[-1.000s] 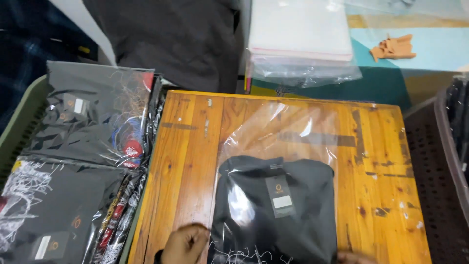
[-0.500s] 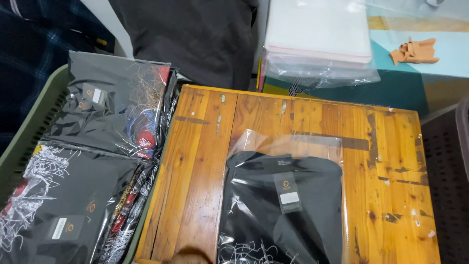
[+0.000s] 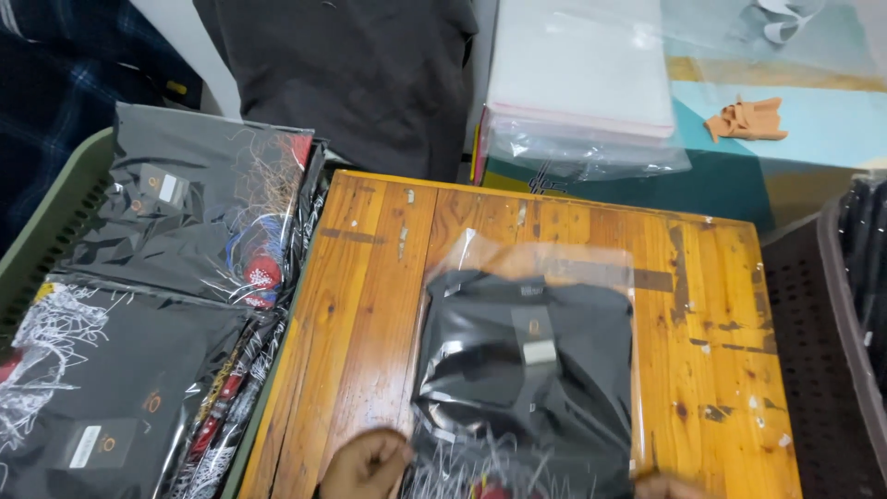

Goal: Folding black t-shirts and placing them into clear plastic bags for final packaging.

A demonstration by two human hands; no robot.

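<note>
A folded black shirt in a clear plastic bag [image 3: 531,370] lies on the wooden table [image 3: 370,305], its open flap pointing away from me. A small tag rests on the shirt's chest. My left hand [image 3: 365,464] is curled at the bag's near left corner and grips its edge. Only a sliver of my right hand [image 3: 667,485] shows at the bag's near right corner, on the frame's bottom edge; its fingers are hidden.
A green crate [image 3: 55,217] at the left holds several bagged black shirts with printed designs. A stack of empty clear bags [image 3: 577,83] lies behind the table. A dark brown crate [image 3: 822,351] stands at the right. A dark garment [image 3: 351,74] hangs at the back.
My left hand dropped almost out of view half a second ago and is back at the bag's near left corner. The view has shifted slightly to the left.
</note>
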